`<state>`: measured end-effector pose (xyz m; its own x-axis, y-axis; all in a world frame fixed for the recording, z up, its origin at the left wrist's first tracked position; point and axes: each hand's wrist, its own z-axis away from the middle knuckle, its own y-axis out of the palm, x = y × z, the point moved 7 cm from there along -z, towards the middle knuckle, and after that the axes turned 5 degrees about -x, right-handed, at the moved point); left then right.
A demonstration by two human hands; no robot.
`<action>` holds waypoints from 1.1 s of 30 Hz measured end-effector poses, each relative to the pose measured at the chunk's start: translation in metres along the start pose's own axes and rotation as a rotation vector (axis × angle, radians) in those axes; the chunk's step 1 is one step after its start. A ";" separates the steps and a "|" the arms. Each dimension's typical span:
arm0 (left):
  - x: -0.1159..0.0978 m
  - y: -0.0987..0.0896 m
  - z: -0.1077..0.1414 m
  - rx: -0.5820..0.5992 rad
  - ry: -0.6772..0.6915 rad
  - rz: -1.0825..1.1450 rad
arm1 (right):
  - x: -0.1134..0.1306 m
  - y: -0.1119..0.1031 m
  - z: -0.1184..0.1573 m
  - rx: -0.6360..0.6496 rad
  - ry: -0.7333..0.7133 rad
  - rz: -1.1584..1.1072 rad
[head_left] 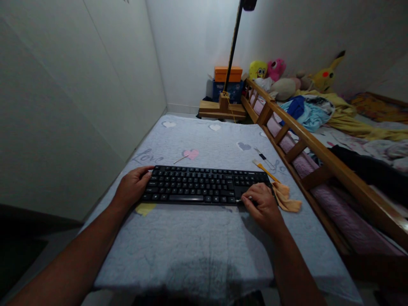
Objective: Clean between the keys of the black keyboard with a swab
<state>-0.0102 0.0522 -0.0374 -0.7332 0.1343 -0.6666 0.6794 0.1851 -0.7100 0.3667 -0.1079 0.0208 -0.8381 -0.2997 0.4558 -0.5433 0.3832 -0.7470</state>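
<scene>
A black keyboard (191, 185) lies flat on the cloth-covered table. My left hand (134, 185) grips its left end, thumb and fingers closed about the edge. At the lower right of the keys, my right hand (261, 202) pinches a cotton swab (239, 200), its white tip at the keyboard's front edge by the arrow keys; most of the swab is hidden by the fingers. Behind the keyboard lies another cotton swab (180, 159). An orange cloth (288, 199) sits just right of my right hand, near a yellow-handled brush (267, 171).
A thin metal tool with a black band (262, 157) lies at the table's right. Along that side runs a wooden bed rail (306, 140), with clothes and plush toys beyond. A wooden stand (223, 109) with a pole and boxes (228, 74) are past the far edge.
</scene>
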 end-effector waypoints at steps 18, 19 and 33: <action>-0.003 0.001 0.002 0.020 -0.040 -0.009 | -0.008 0.003 0.004 -0.022 0.015 0.005; -0.003 0.001 0.002 0.019 -0.040 -0.007 | -0.008 0.003 0.004 -0.018 0.012 0.002; -0.001 0.001 0.001 0.025 -0.026 -0.008 | -0.002 0.005 0.005 0.031 0.012 0.052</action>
<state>-0.0087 0.0513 -0.0378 -0.7378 0.1079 -0.6663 0.6743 0.1615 -0.7206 0.3660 -0.1103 0.0138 -0.8657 -0.2699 0.4216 -0.4975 0.3711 -0.7841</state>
